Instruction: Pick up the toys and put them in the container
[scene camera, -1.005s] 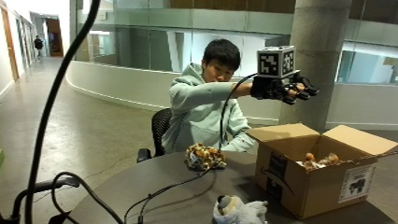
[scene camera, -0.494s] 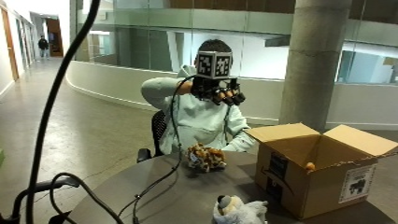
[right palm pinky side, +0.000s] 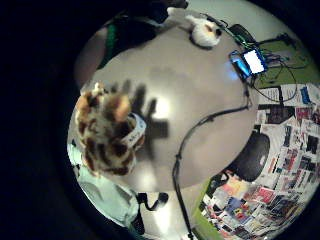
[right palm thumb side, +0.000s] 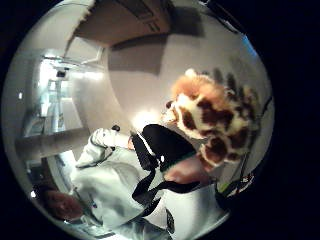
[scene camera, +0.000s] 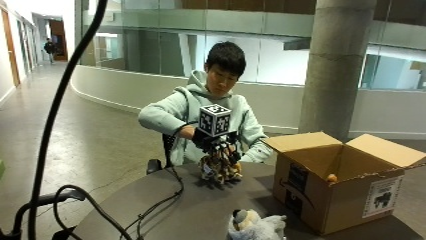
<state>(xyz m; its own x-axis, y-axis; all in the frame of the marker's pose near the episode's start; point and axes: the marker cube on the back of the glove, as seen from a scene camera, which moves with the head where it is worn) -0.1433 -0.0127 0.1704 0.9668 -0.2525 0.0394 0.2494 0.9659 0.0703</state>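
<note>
Descending from head height, the gloved right hand (scene camera: 214, 142) now hovers over the spotted plush toy (scene camera: 220, 169) on the table (scene camera: 173, 210). Palm views: toy (right palm pinky side: 107, 132) below, fingers spread, not gripping. Grey plush (scene camera: 256, 226) near; box (scene camera: 346, 185) right.

Table (scene camera: 166, 210): stood in front of the seated person.
Right hand (scene camera: 212, 142): was above the giraffe toy (scene camera: 220, 169), at the table's far edge.
Cardboard box (scene camera: 333, 195): sat on the table, beside the giraffe toy.
Plush toy (scene camera: 256, 226): lay at the near edge, just before the box.
</note>
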